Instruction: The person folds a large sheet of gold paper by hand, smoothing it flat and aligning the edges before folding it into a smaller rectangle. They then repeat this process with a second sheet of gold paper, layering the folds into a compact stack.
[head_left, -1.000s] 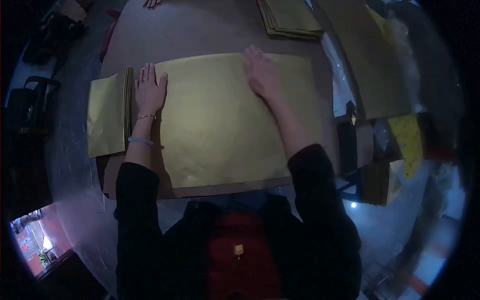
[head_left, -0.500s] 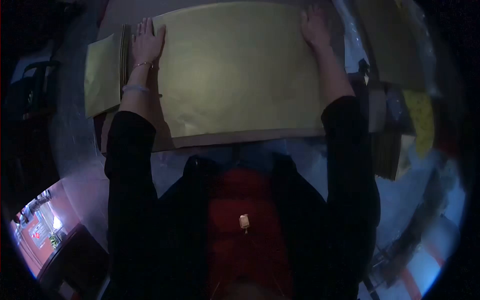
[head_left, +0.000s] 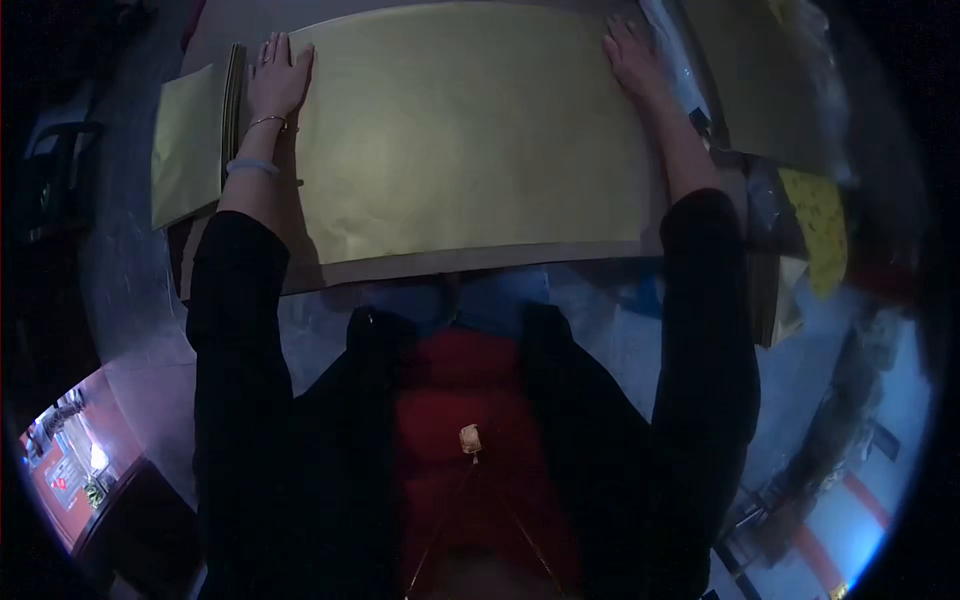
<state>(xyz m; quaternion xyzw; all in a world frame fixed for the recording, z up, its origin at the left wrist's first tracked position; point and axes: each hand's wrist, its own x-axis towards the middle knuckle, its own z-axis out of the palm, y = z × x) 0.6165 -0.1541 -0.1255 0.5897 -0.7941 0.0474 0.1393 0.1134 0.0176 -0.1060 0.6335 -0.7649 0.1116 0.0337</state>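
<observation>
A large gold-coloured sheet (head_left: 460, 140) lies on a brown board (head_left: 400, 267), which shows along the near edge. On the sheet's left edge, near its far corner, my left hand (head_left: 279, 82) rests flat with its fingers spread a little and nothing in it. My right hand (head_left: 634, 62) lies at the far right edge of the sheet, fingers apart and stretched forward, also holding nothing. Close to the left of my left hand stands a stack of folded sheets (head_left: 233, 125) with a gold face (head_left: 187, 148) beside it.
Clear plastic (head_left: 683, 62) and a dark brown panel (head_left: 765, 90) are to the right. Below them are a yellow patterned piece (head_left: 817, 230) and another upright stack (head_left: 767, 300). A dark chair (head_left: 65, 170) stands at the far left.
The whole view has shifted slightly, so most things appear a little further left and up. Both hands remain flat at the sheet's edges.
</observation>
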